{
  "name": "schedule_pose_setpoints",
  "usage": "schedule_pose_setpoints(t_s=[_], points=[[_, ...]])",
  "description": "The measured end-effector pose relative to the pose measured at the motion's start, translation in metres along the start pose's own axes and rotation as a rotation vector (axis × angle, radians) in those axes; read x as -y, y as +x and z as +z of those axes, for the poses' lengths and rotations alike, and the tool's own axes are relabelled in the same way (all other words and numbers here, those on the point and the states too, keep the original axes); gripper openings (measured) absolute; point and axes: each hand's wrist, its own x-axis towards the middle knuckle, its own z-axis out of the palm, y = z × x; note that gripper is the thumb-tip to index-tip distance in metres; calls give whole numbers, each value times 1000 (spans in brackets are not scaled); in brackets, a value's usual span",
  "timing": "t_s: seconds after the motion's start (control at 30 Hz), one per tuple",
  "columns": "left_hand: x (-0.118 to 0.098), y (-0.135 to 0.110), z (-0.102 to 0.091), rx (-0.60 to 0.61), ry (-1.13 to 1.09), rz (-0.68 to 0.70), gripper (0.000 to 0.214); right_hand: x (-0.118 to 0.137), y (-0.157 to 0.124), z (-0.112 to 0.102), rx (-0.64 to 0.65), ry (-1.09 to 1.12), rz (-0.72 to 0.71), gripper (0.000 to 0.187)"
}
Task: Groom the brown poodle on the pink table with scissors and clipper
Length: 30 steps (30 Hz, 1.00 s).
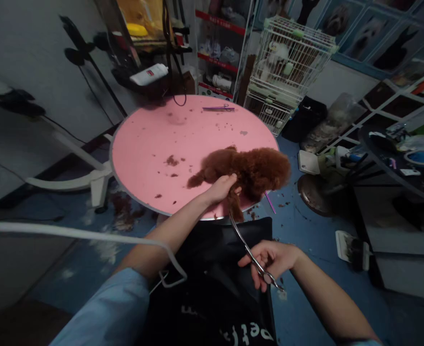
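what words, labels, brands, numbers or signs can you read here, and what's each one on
"pet": large white letters on the black apron; the neighbouring letters are unclear.
Too blurred to read: the smaller white marking on that apron.
Too small to read: pale characters on the red shelf-edge strip.
Too small to read: the red-marked white bottle.

I see a reddish-brown curly-coated dog [260, 168] | pink, grey-edged round tabletop [143, 139] | slim silver metal scissors [239, 233] | near, black apron [205, 298] with white lettering [257, 331] | near left, light-blue fabric sleeve [114, 307] | far right, white-and-pale-green wire cage [288, 68]
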Motion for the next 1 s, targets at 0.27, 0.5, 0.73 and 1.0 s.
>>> schedule_pose_setpoints(t_s=[0.27,0.5,0.73,1.0], points=[[2,2,-3,23,142,30,54,-3,2,-3,-14,-59,-59,72],[2,4,-2,26,169,44,55,1,3,0,-114,-181,16,70],[2,4,-3,20,162,24,54,3,5,2,-201,-277,10,69],[-2,2,1,-21,90,-28,50,9,15,3,-299,-485,64,53]])
